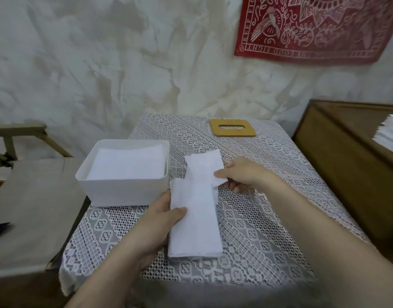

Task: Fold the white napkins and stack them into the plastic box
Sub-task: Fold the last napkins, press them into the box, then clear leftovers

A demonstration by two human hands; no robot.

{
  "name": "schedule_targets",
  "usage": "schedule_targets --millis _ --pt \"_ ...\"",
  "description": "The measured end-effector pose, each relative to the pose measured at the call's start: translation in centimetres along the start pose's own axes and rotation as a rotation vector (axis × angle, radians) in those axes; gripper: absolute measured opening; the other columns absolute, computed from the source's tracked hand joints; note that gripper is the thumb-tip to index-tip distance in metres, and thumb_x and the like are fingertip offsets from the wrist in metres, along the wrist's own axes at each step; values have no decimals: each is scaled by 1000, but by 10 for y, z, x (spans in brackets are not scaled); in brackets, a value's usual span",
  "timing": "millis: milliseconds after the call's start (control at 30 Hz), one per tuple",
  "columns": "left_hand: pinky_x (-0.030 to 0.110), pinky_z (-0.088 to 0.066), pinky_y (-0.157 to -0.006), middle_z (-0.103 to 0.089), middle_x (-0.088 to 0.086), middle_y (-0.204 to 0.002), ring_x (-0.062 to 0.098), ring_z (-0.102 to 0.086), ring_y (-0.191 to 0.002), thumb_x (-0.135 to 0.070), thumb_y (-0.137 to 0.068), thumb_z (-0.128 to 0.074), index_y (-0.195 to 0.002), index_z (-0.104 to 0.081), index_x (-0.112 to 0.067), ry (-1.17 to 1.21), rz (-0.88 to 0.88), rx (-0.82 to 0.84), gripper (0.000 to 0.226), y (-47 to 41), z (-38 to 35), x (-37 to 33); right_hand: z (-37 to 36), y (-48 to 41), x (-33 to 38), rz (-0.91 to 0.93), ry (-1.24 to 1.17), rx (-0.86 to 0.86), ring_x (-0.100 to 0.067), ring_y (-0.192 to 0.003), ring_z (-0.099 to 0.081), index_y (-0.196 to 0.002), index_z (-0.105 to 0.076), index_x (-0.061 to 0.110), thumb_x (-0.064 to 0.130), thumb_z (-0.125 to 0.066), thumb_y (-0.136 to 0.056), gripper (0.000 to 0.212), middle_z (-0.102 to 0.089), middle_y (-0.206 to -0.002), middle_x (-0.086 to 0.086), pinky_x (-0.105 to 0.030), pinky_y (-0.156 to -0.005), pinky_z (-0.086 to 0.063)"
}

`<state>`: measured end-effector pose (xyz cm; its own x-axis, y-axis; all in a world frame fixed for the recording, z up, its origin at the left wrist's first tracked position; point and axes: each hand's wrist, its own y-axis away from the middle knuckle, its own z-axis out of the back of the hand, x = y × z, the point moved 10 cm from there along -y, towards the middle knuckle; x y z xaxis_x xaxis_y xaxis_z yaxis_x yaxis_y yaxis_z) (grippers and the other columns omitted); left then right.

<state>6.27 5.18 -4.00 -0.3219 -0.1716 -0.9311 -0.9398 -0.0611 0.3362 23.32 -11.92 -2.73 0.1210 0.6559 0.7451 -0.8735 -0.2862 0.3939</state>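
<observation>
Anchoring napkin (195, 227) right of plastic box (122, 192) with gripping left hand (160, 218). Pinching far flap (204, 165) with right hand (242, 174), probably to fold.

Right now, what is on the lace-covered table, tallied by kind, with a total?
White rectangular plastic box: 1
Stack of folded white napkins inside the box: 1 (sheets uncountable)
Long white paper napkin being folded: 1
Flat tan wooden lid with a slot: 1
Total: 4

Home room (lace tablecloth (246, 218), wall hanging (313, 27))
</observation>
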Motion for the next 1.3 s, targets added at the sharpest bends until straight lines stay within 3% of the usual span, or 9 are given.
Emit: schedule_targets --millis 167,267,400,500,733,900,1033,1167,1300 --pt "43 -63 -73 -77 4 -118 27 -76 -103 -3 -105 -50 -141 -56 -26 -2 -19 8 44 10 8 4 19 -5 11 5 -23 -225 -26 -75 -75 -104 -71 -5 13 -71 -93 21 -77 -88 -15 -41 -75 -64" --pt "46 -64 -67 -77 6 -118 28 -76 -100 -3 -105 -49 -143 -55 -25 -12 -26 7 45 10 10 5 9 -5 11 -39 -277 -194 -25 -83 -73 -112 -65 -3 8 -70 -94 21 -74 -103 -16 -33 -64 -64" --pt "41 -61 -59 -78 6 -114 26 -77 -94 -2 -105 -49 -141 -56 -26 -34 -48 8 44 9 10 4 -4 -4 10 -104 -338 -139 -14 -56 -53 -96 -59 7 13 -68 -97 10 -62 -81 -7 -18 -37 -40" --pt "42 -61 -55 -78 6 -111 26 -78 -87 -2 -105 -48 -138 -57 -26 -37 -58 20 42 9 8 1 -7 -11 11 -80 -160 -156 -14 -52 -46 -91 -59 7 14 -70 -94 13 -61 -80 -10 -23 -44 -35" --pt "31 -60 -60 -77 5 -114 20 -76 -93 -4 -105 -51 -133 -59 -22 -21 -44 33 34 4 0 1 33 9 15 83 -265 -300 -24 -82 -64 -120 -66 4 10 -63 -98 23 -71 -105 -13 -32 -64 -54" --pt "46 -63 -81 -78 5 -114 25 -76 -103 -10 -106 -52 -137 -57 -22 69 -21 85 34 -7 -17 1 78 40 -29 39 -252 -225 -11 -69 -63 -103 -69 14 13 -62 -100 8 -69 -89 -1 -22 -47 -49" --pt "40 -63 -75 -80 5 -110 25 -77 -98 -8 -105 -50 -136 -57 -21 83 -50 96 34 -15 -32 -9 87 41 -61 81 13 -322 -17 -76 -62 -83 -65 18 16 -69 -95 13 -65 -80 3 -28 -61 -44" --pt "35 -63 -68 -80 4 -104 23 -78 -94 -9 -105 -51 -131 -59 -17 67 -68 41 28 -25 -34 -20 99 42 -77 133 25 -538 -22 -85 -63 -86 -67 24 31 -69 -95 12 -65 -84 7 -39 -76 -47" --pt "40 -62 -68 -81 4 -95 23 -77 -88 -12 -105 -54 -126 -61 -11 7 -97 -92 22 -38 -23 -28 106 49 -88 121 -122 -571 -26 -91 -64 -88 -67 22 29 -74 -91 10 -68 -91 4 -41 -81 -50"
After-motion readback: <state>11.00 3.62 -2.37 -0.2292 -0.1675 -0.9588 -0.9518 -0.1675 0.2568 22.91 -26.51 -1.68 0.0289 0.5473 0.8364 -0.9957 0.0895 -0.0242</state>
